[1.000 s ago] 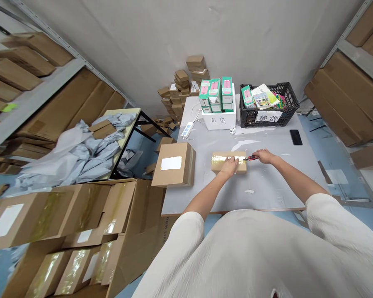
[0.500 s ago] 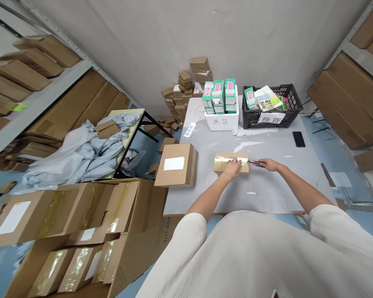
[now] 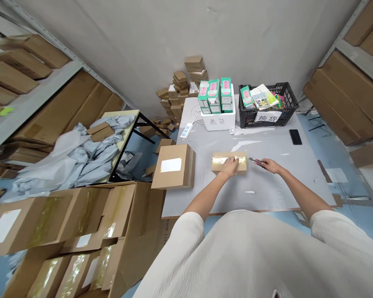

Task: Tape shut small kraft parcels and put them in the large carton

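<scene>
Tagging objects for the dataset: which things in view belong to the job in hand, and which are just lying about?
In use:
- small taped box, under the left hand
- red-and-black tool, in the right hand

Lying about:
- larger labelled box
- white bin
- black crate
- phone
- power strip

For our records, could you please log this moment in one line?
left hand: on small brown cardboard box | right hand: holding red-black cutter, apart from box | box: on grey table
</scene>
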Action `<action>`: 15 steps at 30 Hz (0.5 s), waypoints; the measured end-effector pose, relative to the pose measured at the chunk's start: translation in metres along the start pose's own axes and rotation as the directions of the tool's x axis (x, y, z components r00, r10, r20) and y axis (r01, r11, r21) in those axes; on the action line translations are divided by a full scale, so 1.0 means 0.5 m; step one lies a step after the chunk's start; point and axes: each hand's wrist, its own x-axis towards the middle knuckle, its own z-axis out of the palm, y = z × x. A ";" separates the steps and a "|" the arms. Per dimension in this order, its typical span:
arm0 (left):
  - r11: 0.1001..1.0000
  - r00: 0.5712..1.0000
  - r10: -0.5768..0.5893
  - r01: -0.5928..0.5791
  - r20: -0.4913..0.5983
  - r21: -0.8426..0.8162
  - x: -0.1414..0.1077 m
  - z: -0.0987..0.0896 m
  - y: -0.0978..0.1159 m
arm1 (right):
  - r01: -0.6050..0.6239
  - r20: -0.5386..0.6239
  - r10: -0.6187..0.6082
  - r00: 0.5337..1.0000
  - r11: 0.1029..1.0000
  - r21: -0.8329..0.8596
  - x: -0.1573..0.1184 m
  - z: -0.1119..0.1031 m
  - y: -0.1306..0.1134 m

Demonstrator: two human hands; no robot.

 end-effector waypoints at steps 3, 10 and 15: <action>0.998 0.998 -0.017 0.013 -0.053 -0.069 0.004 0.002 -0.004 | -0.023 -0.012 0.025 1.000 0.994 0.110 -0.010 -0.012 -0.002; 0.986 0.972 -0.162 0.153 -0.170 -0.063 0.044 -0.009 0.007 | 0.012 -0.061 -0.005 0.998 0.992 0.124 -0.025 0.003 -0.034; 0.981 0.967 -0.194 0.188 -0.165 -0.053 0.064 -0.008 0.000 | 0.099 -0.105 -0.102 0.989 0.995 -0.030 -0.035 -0.001 -0.049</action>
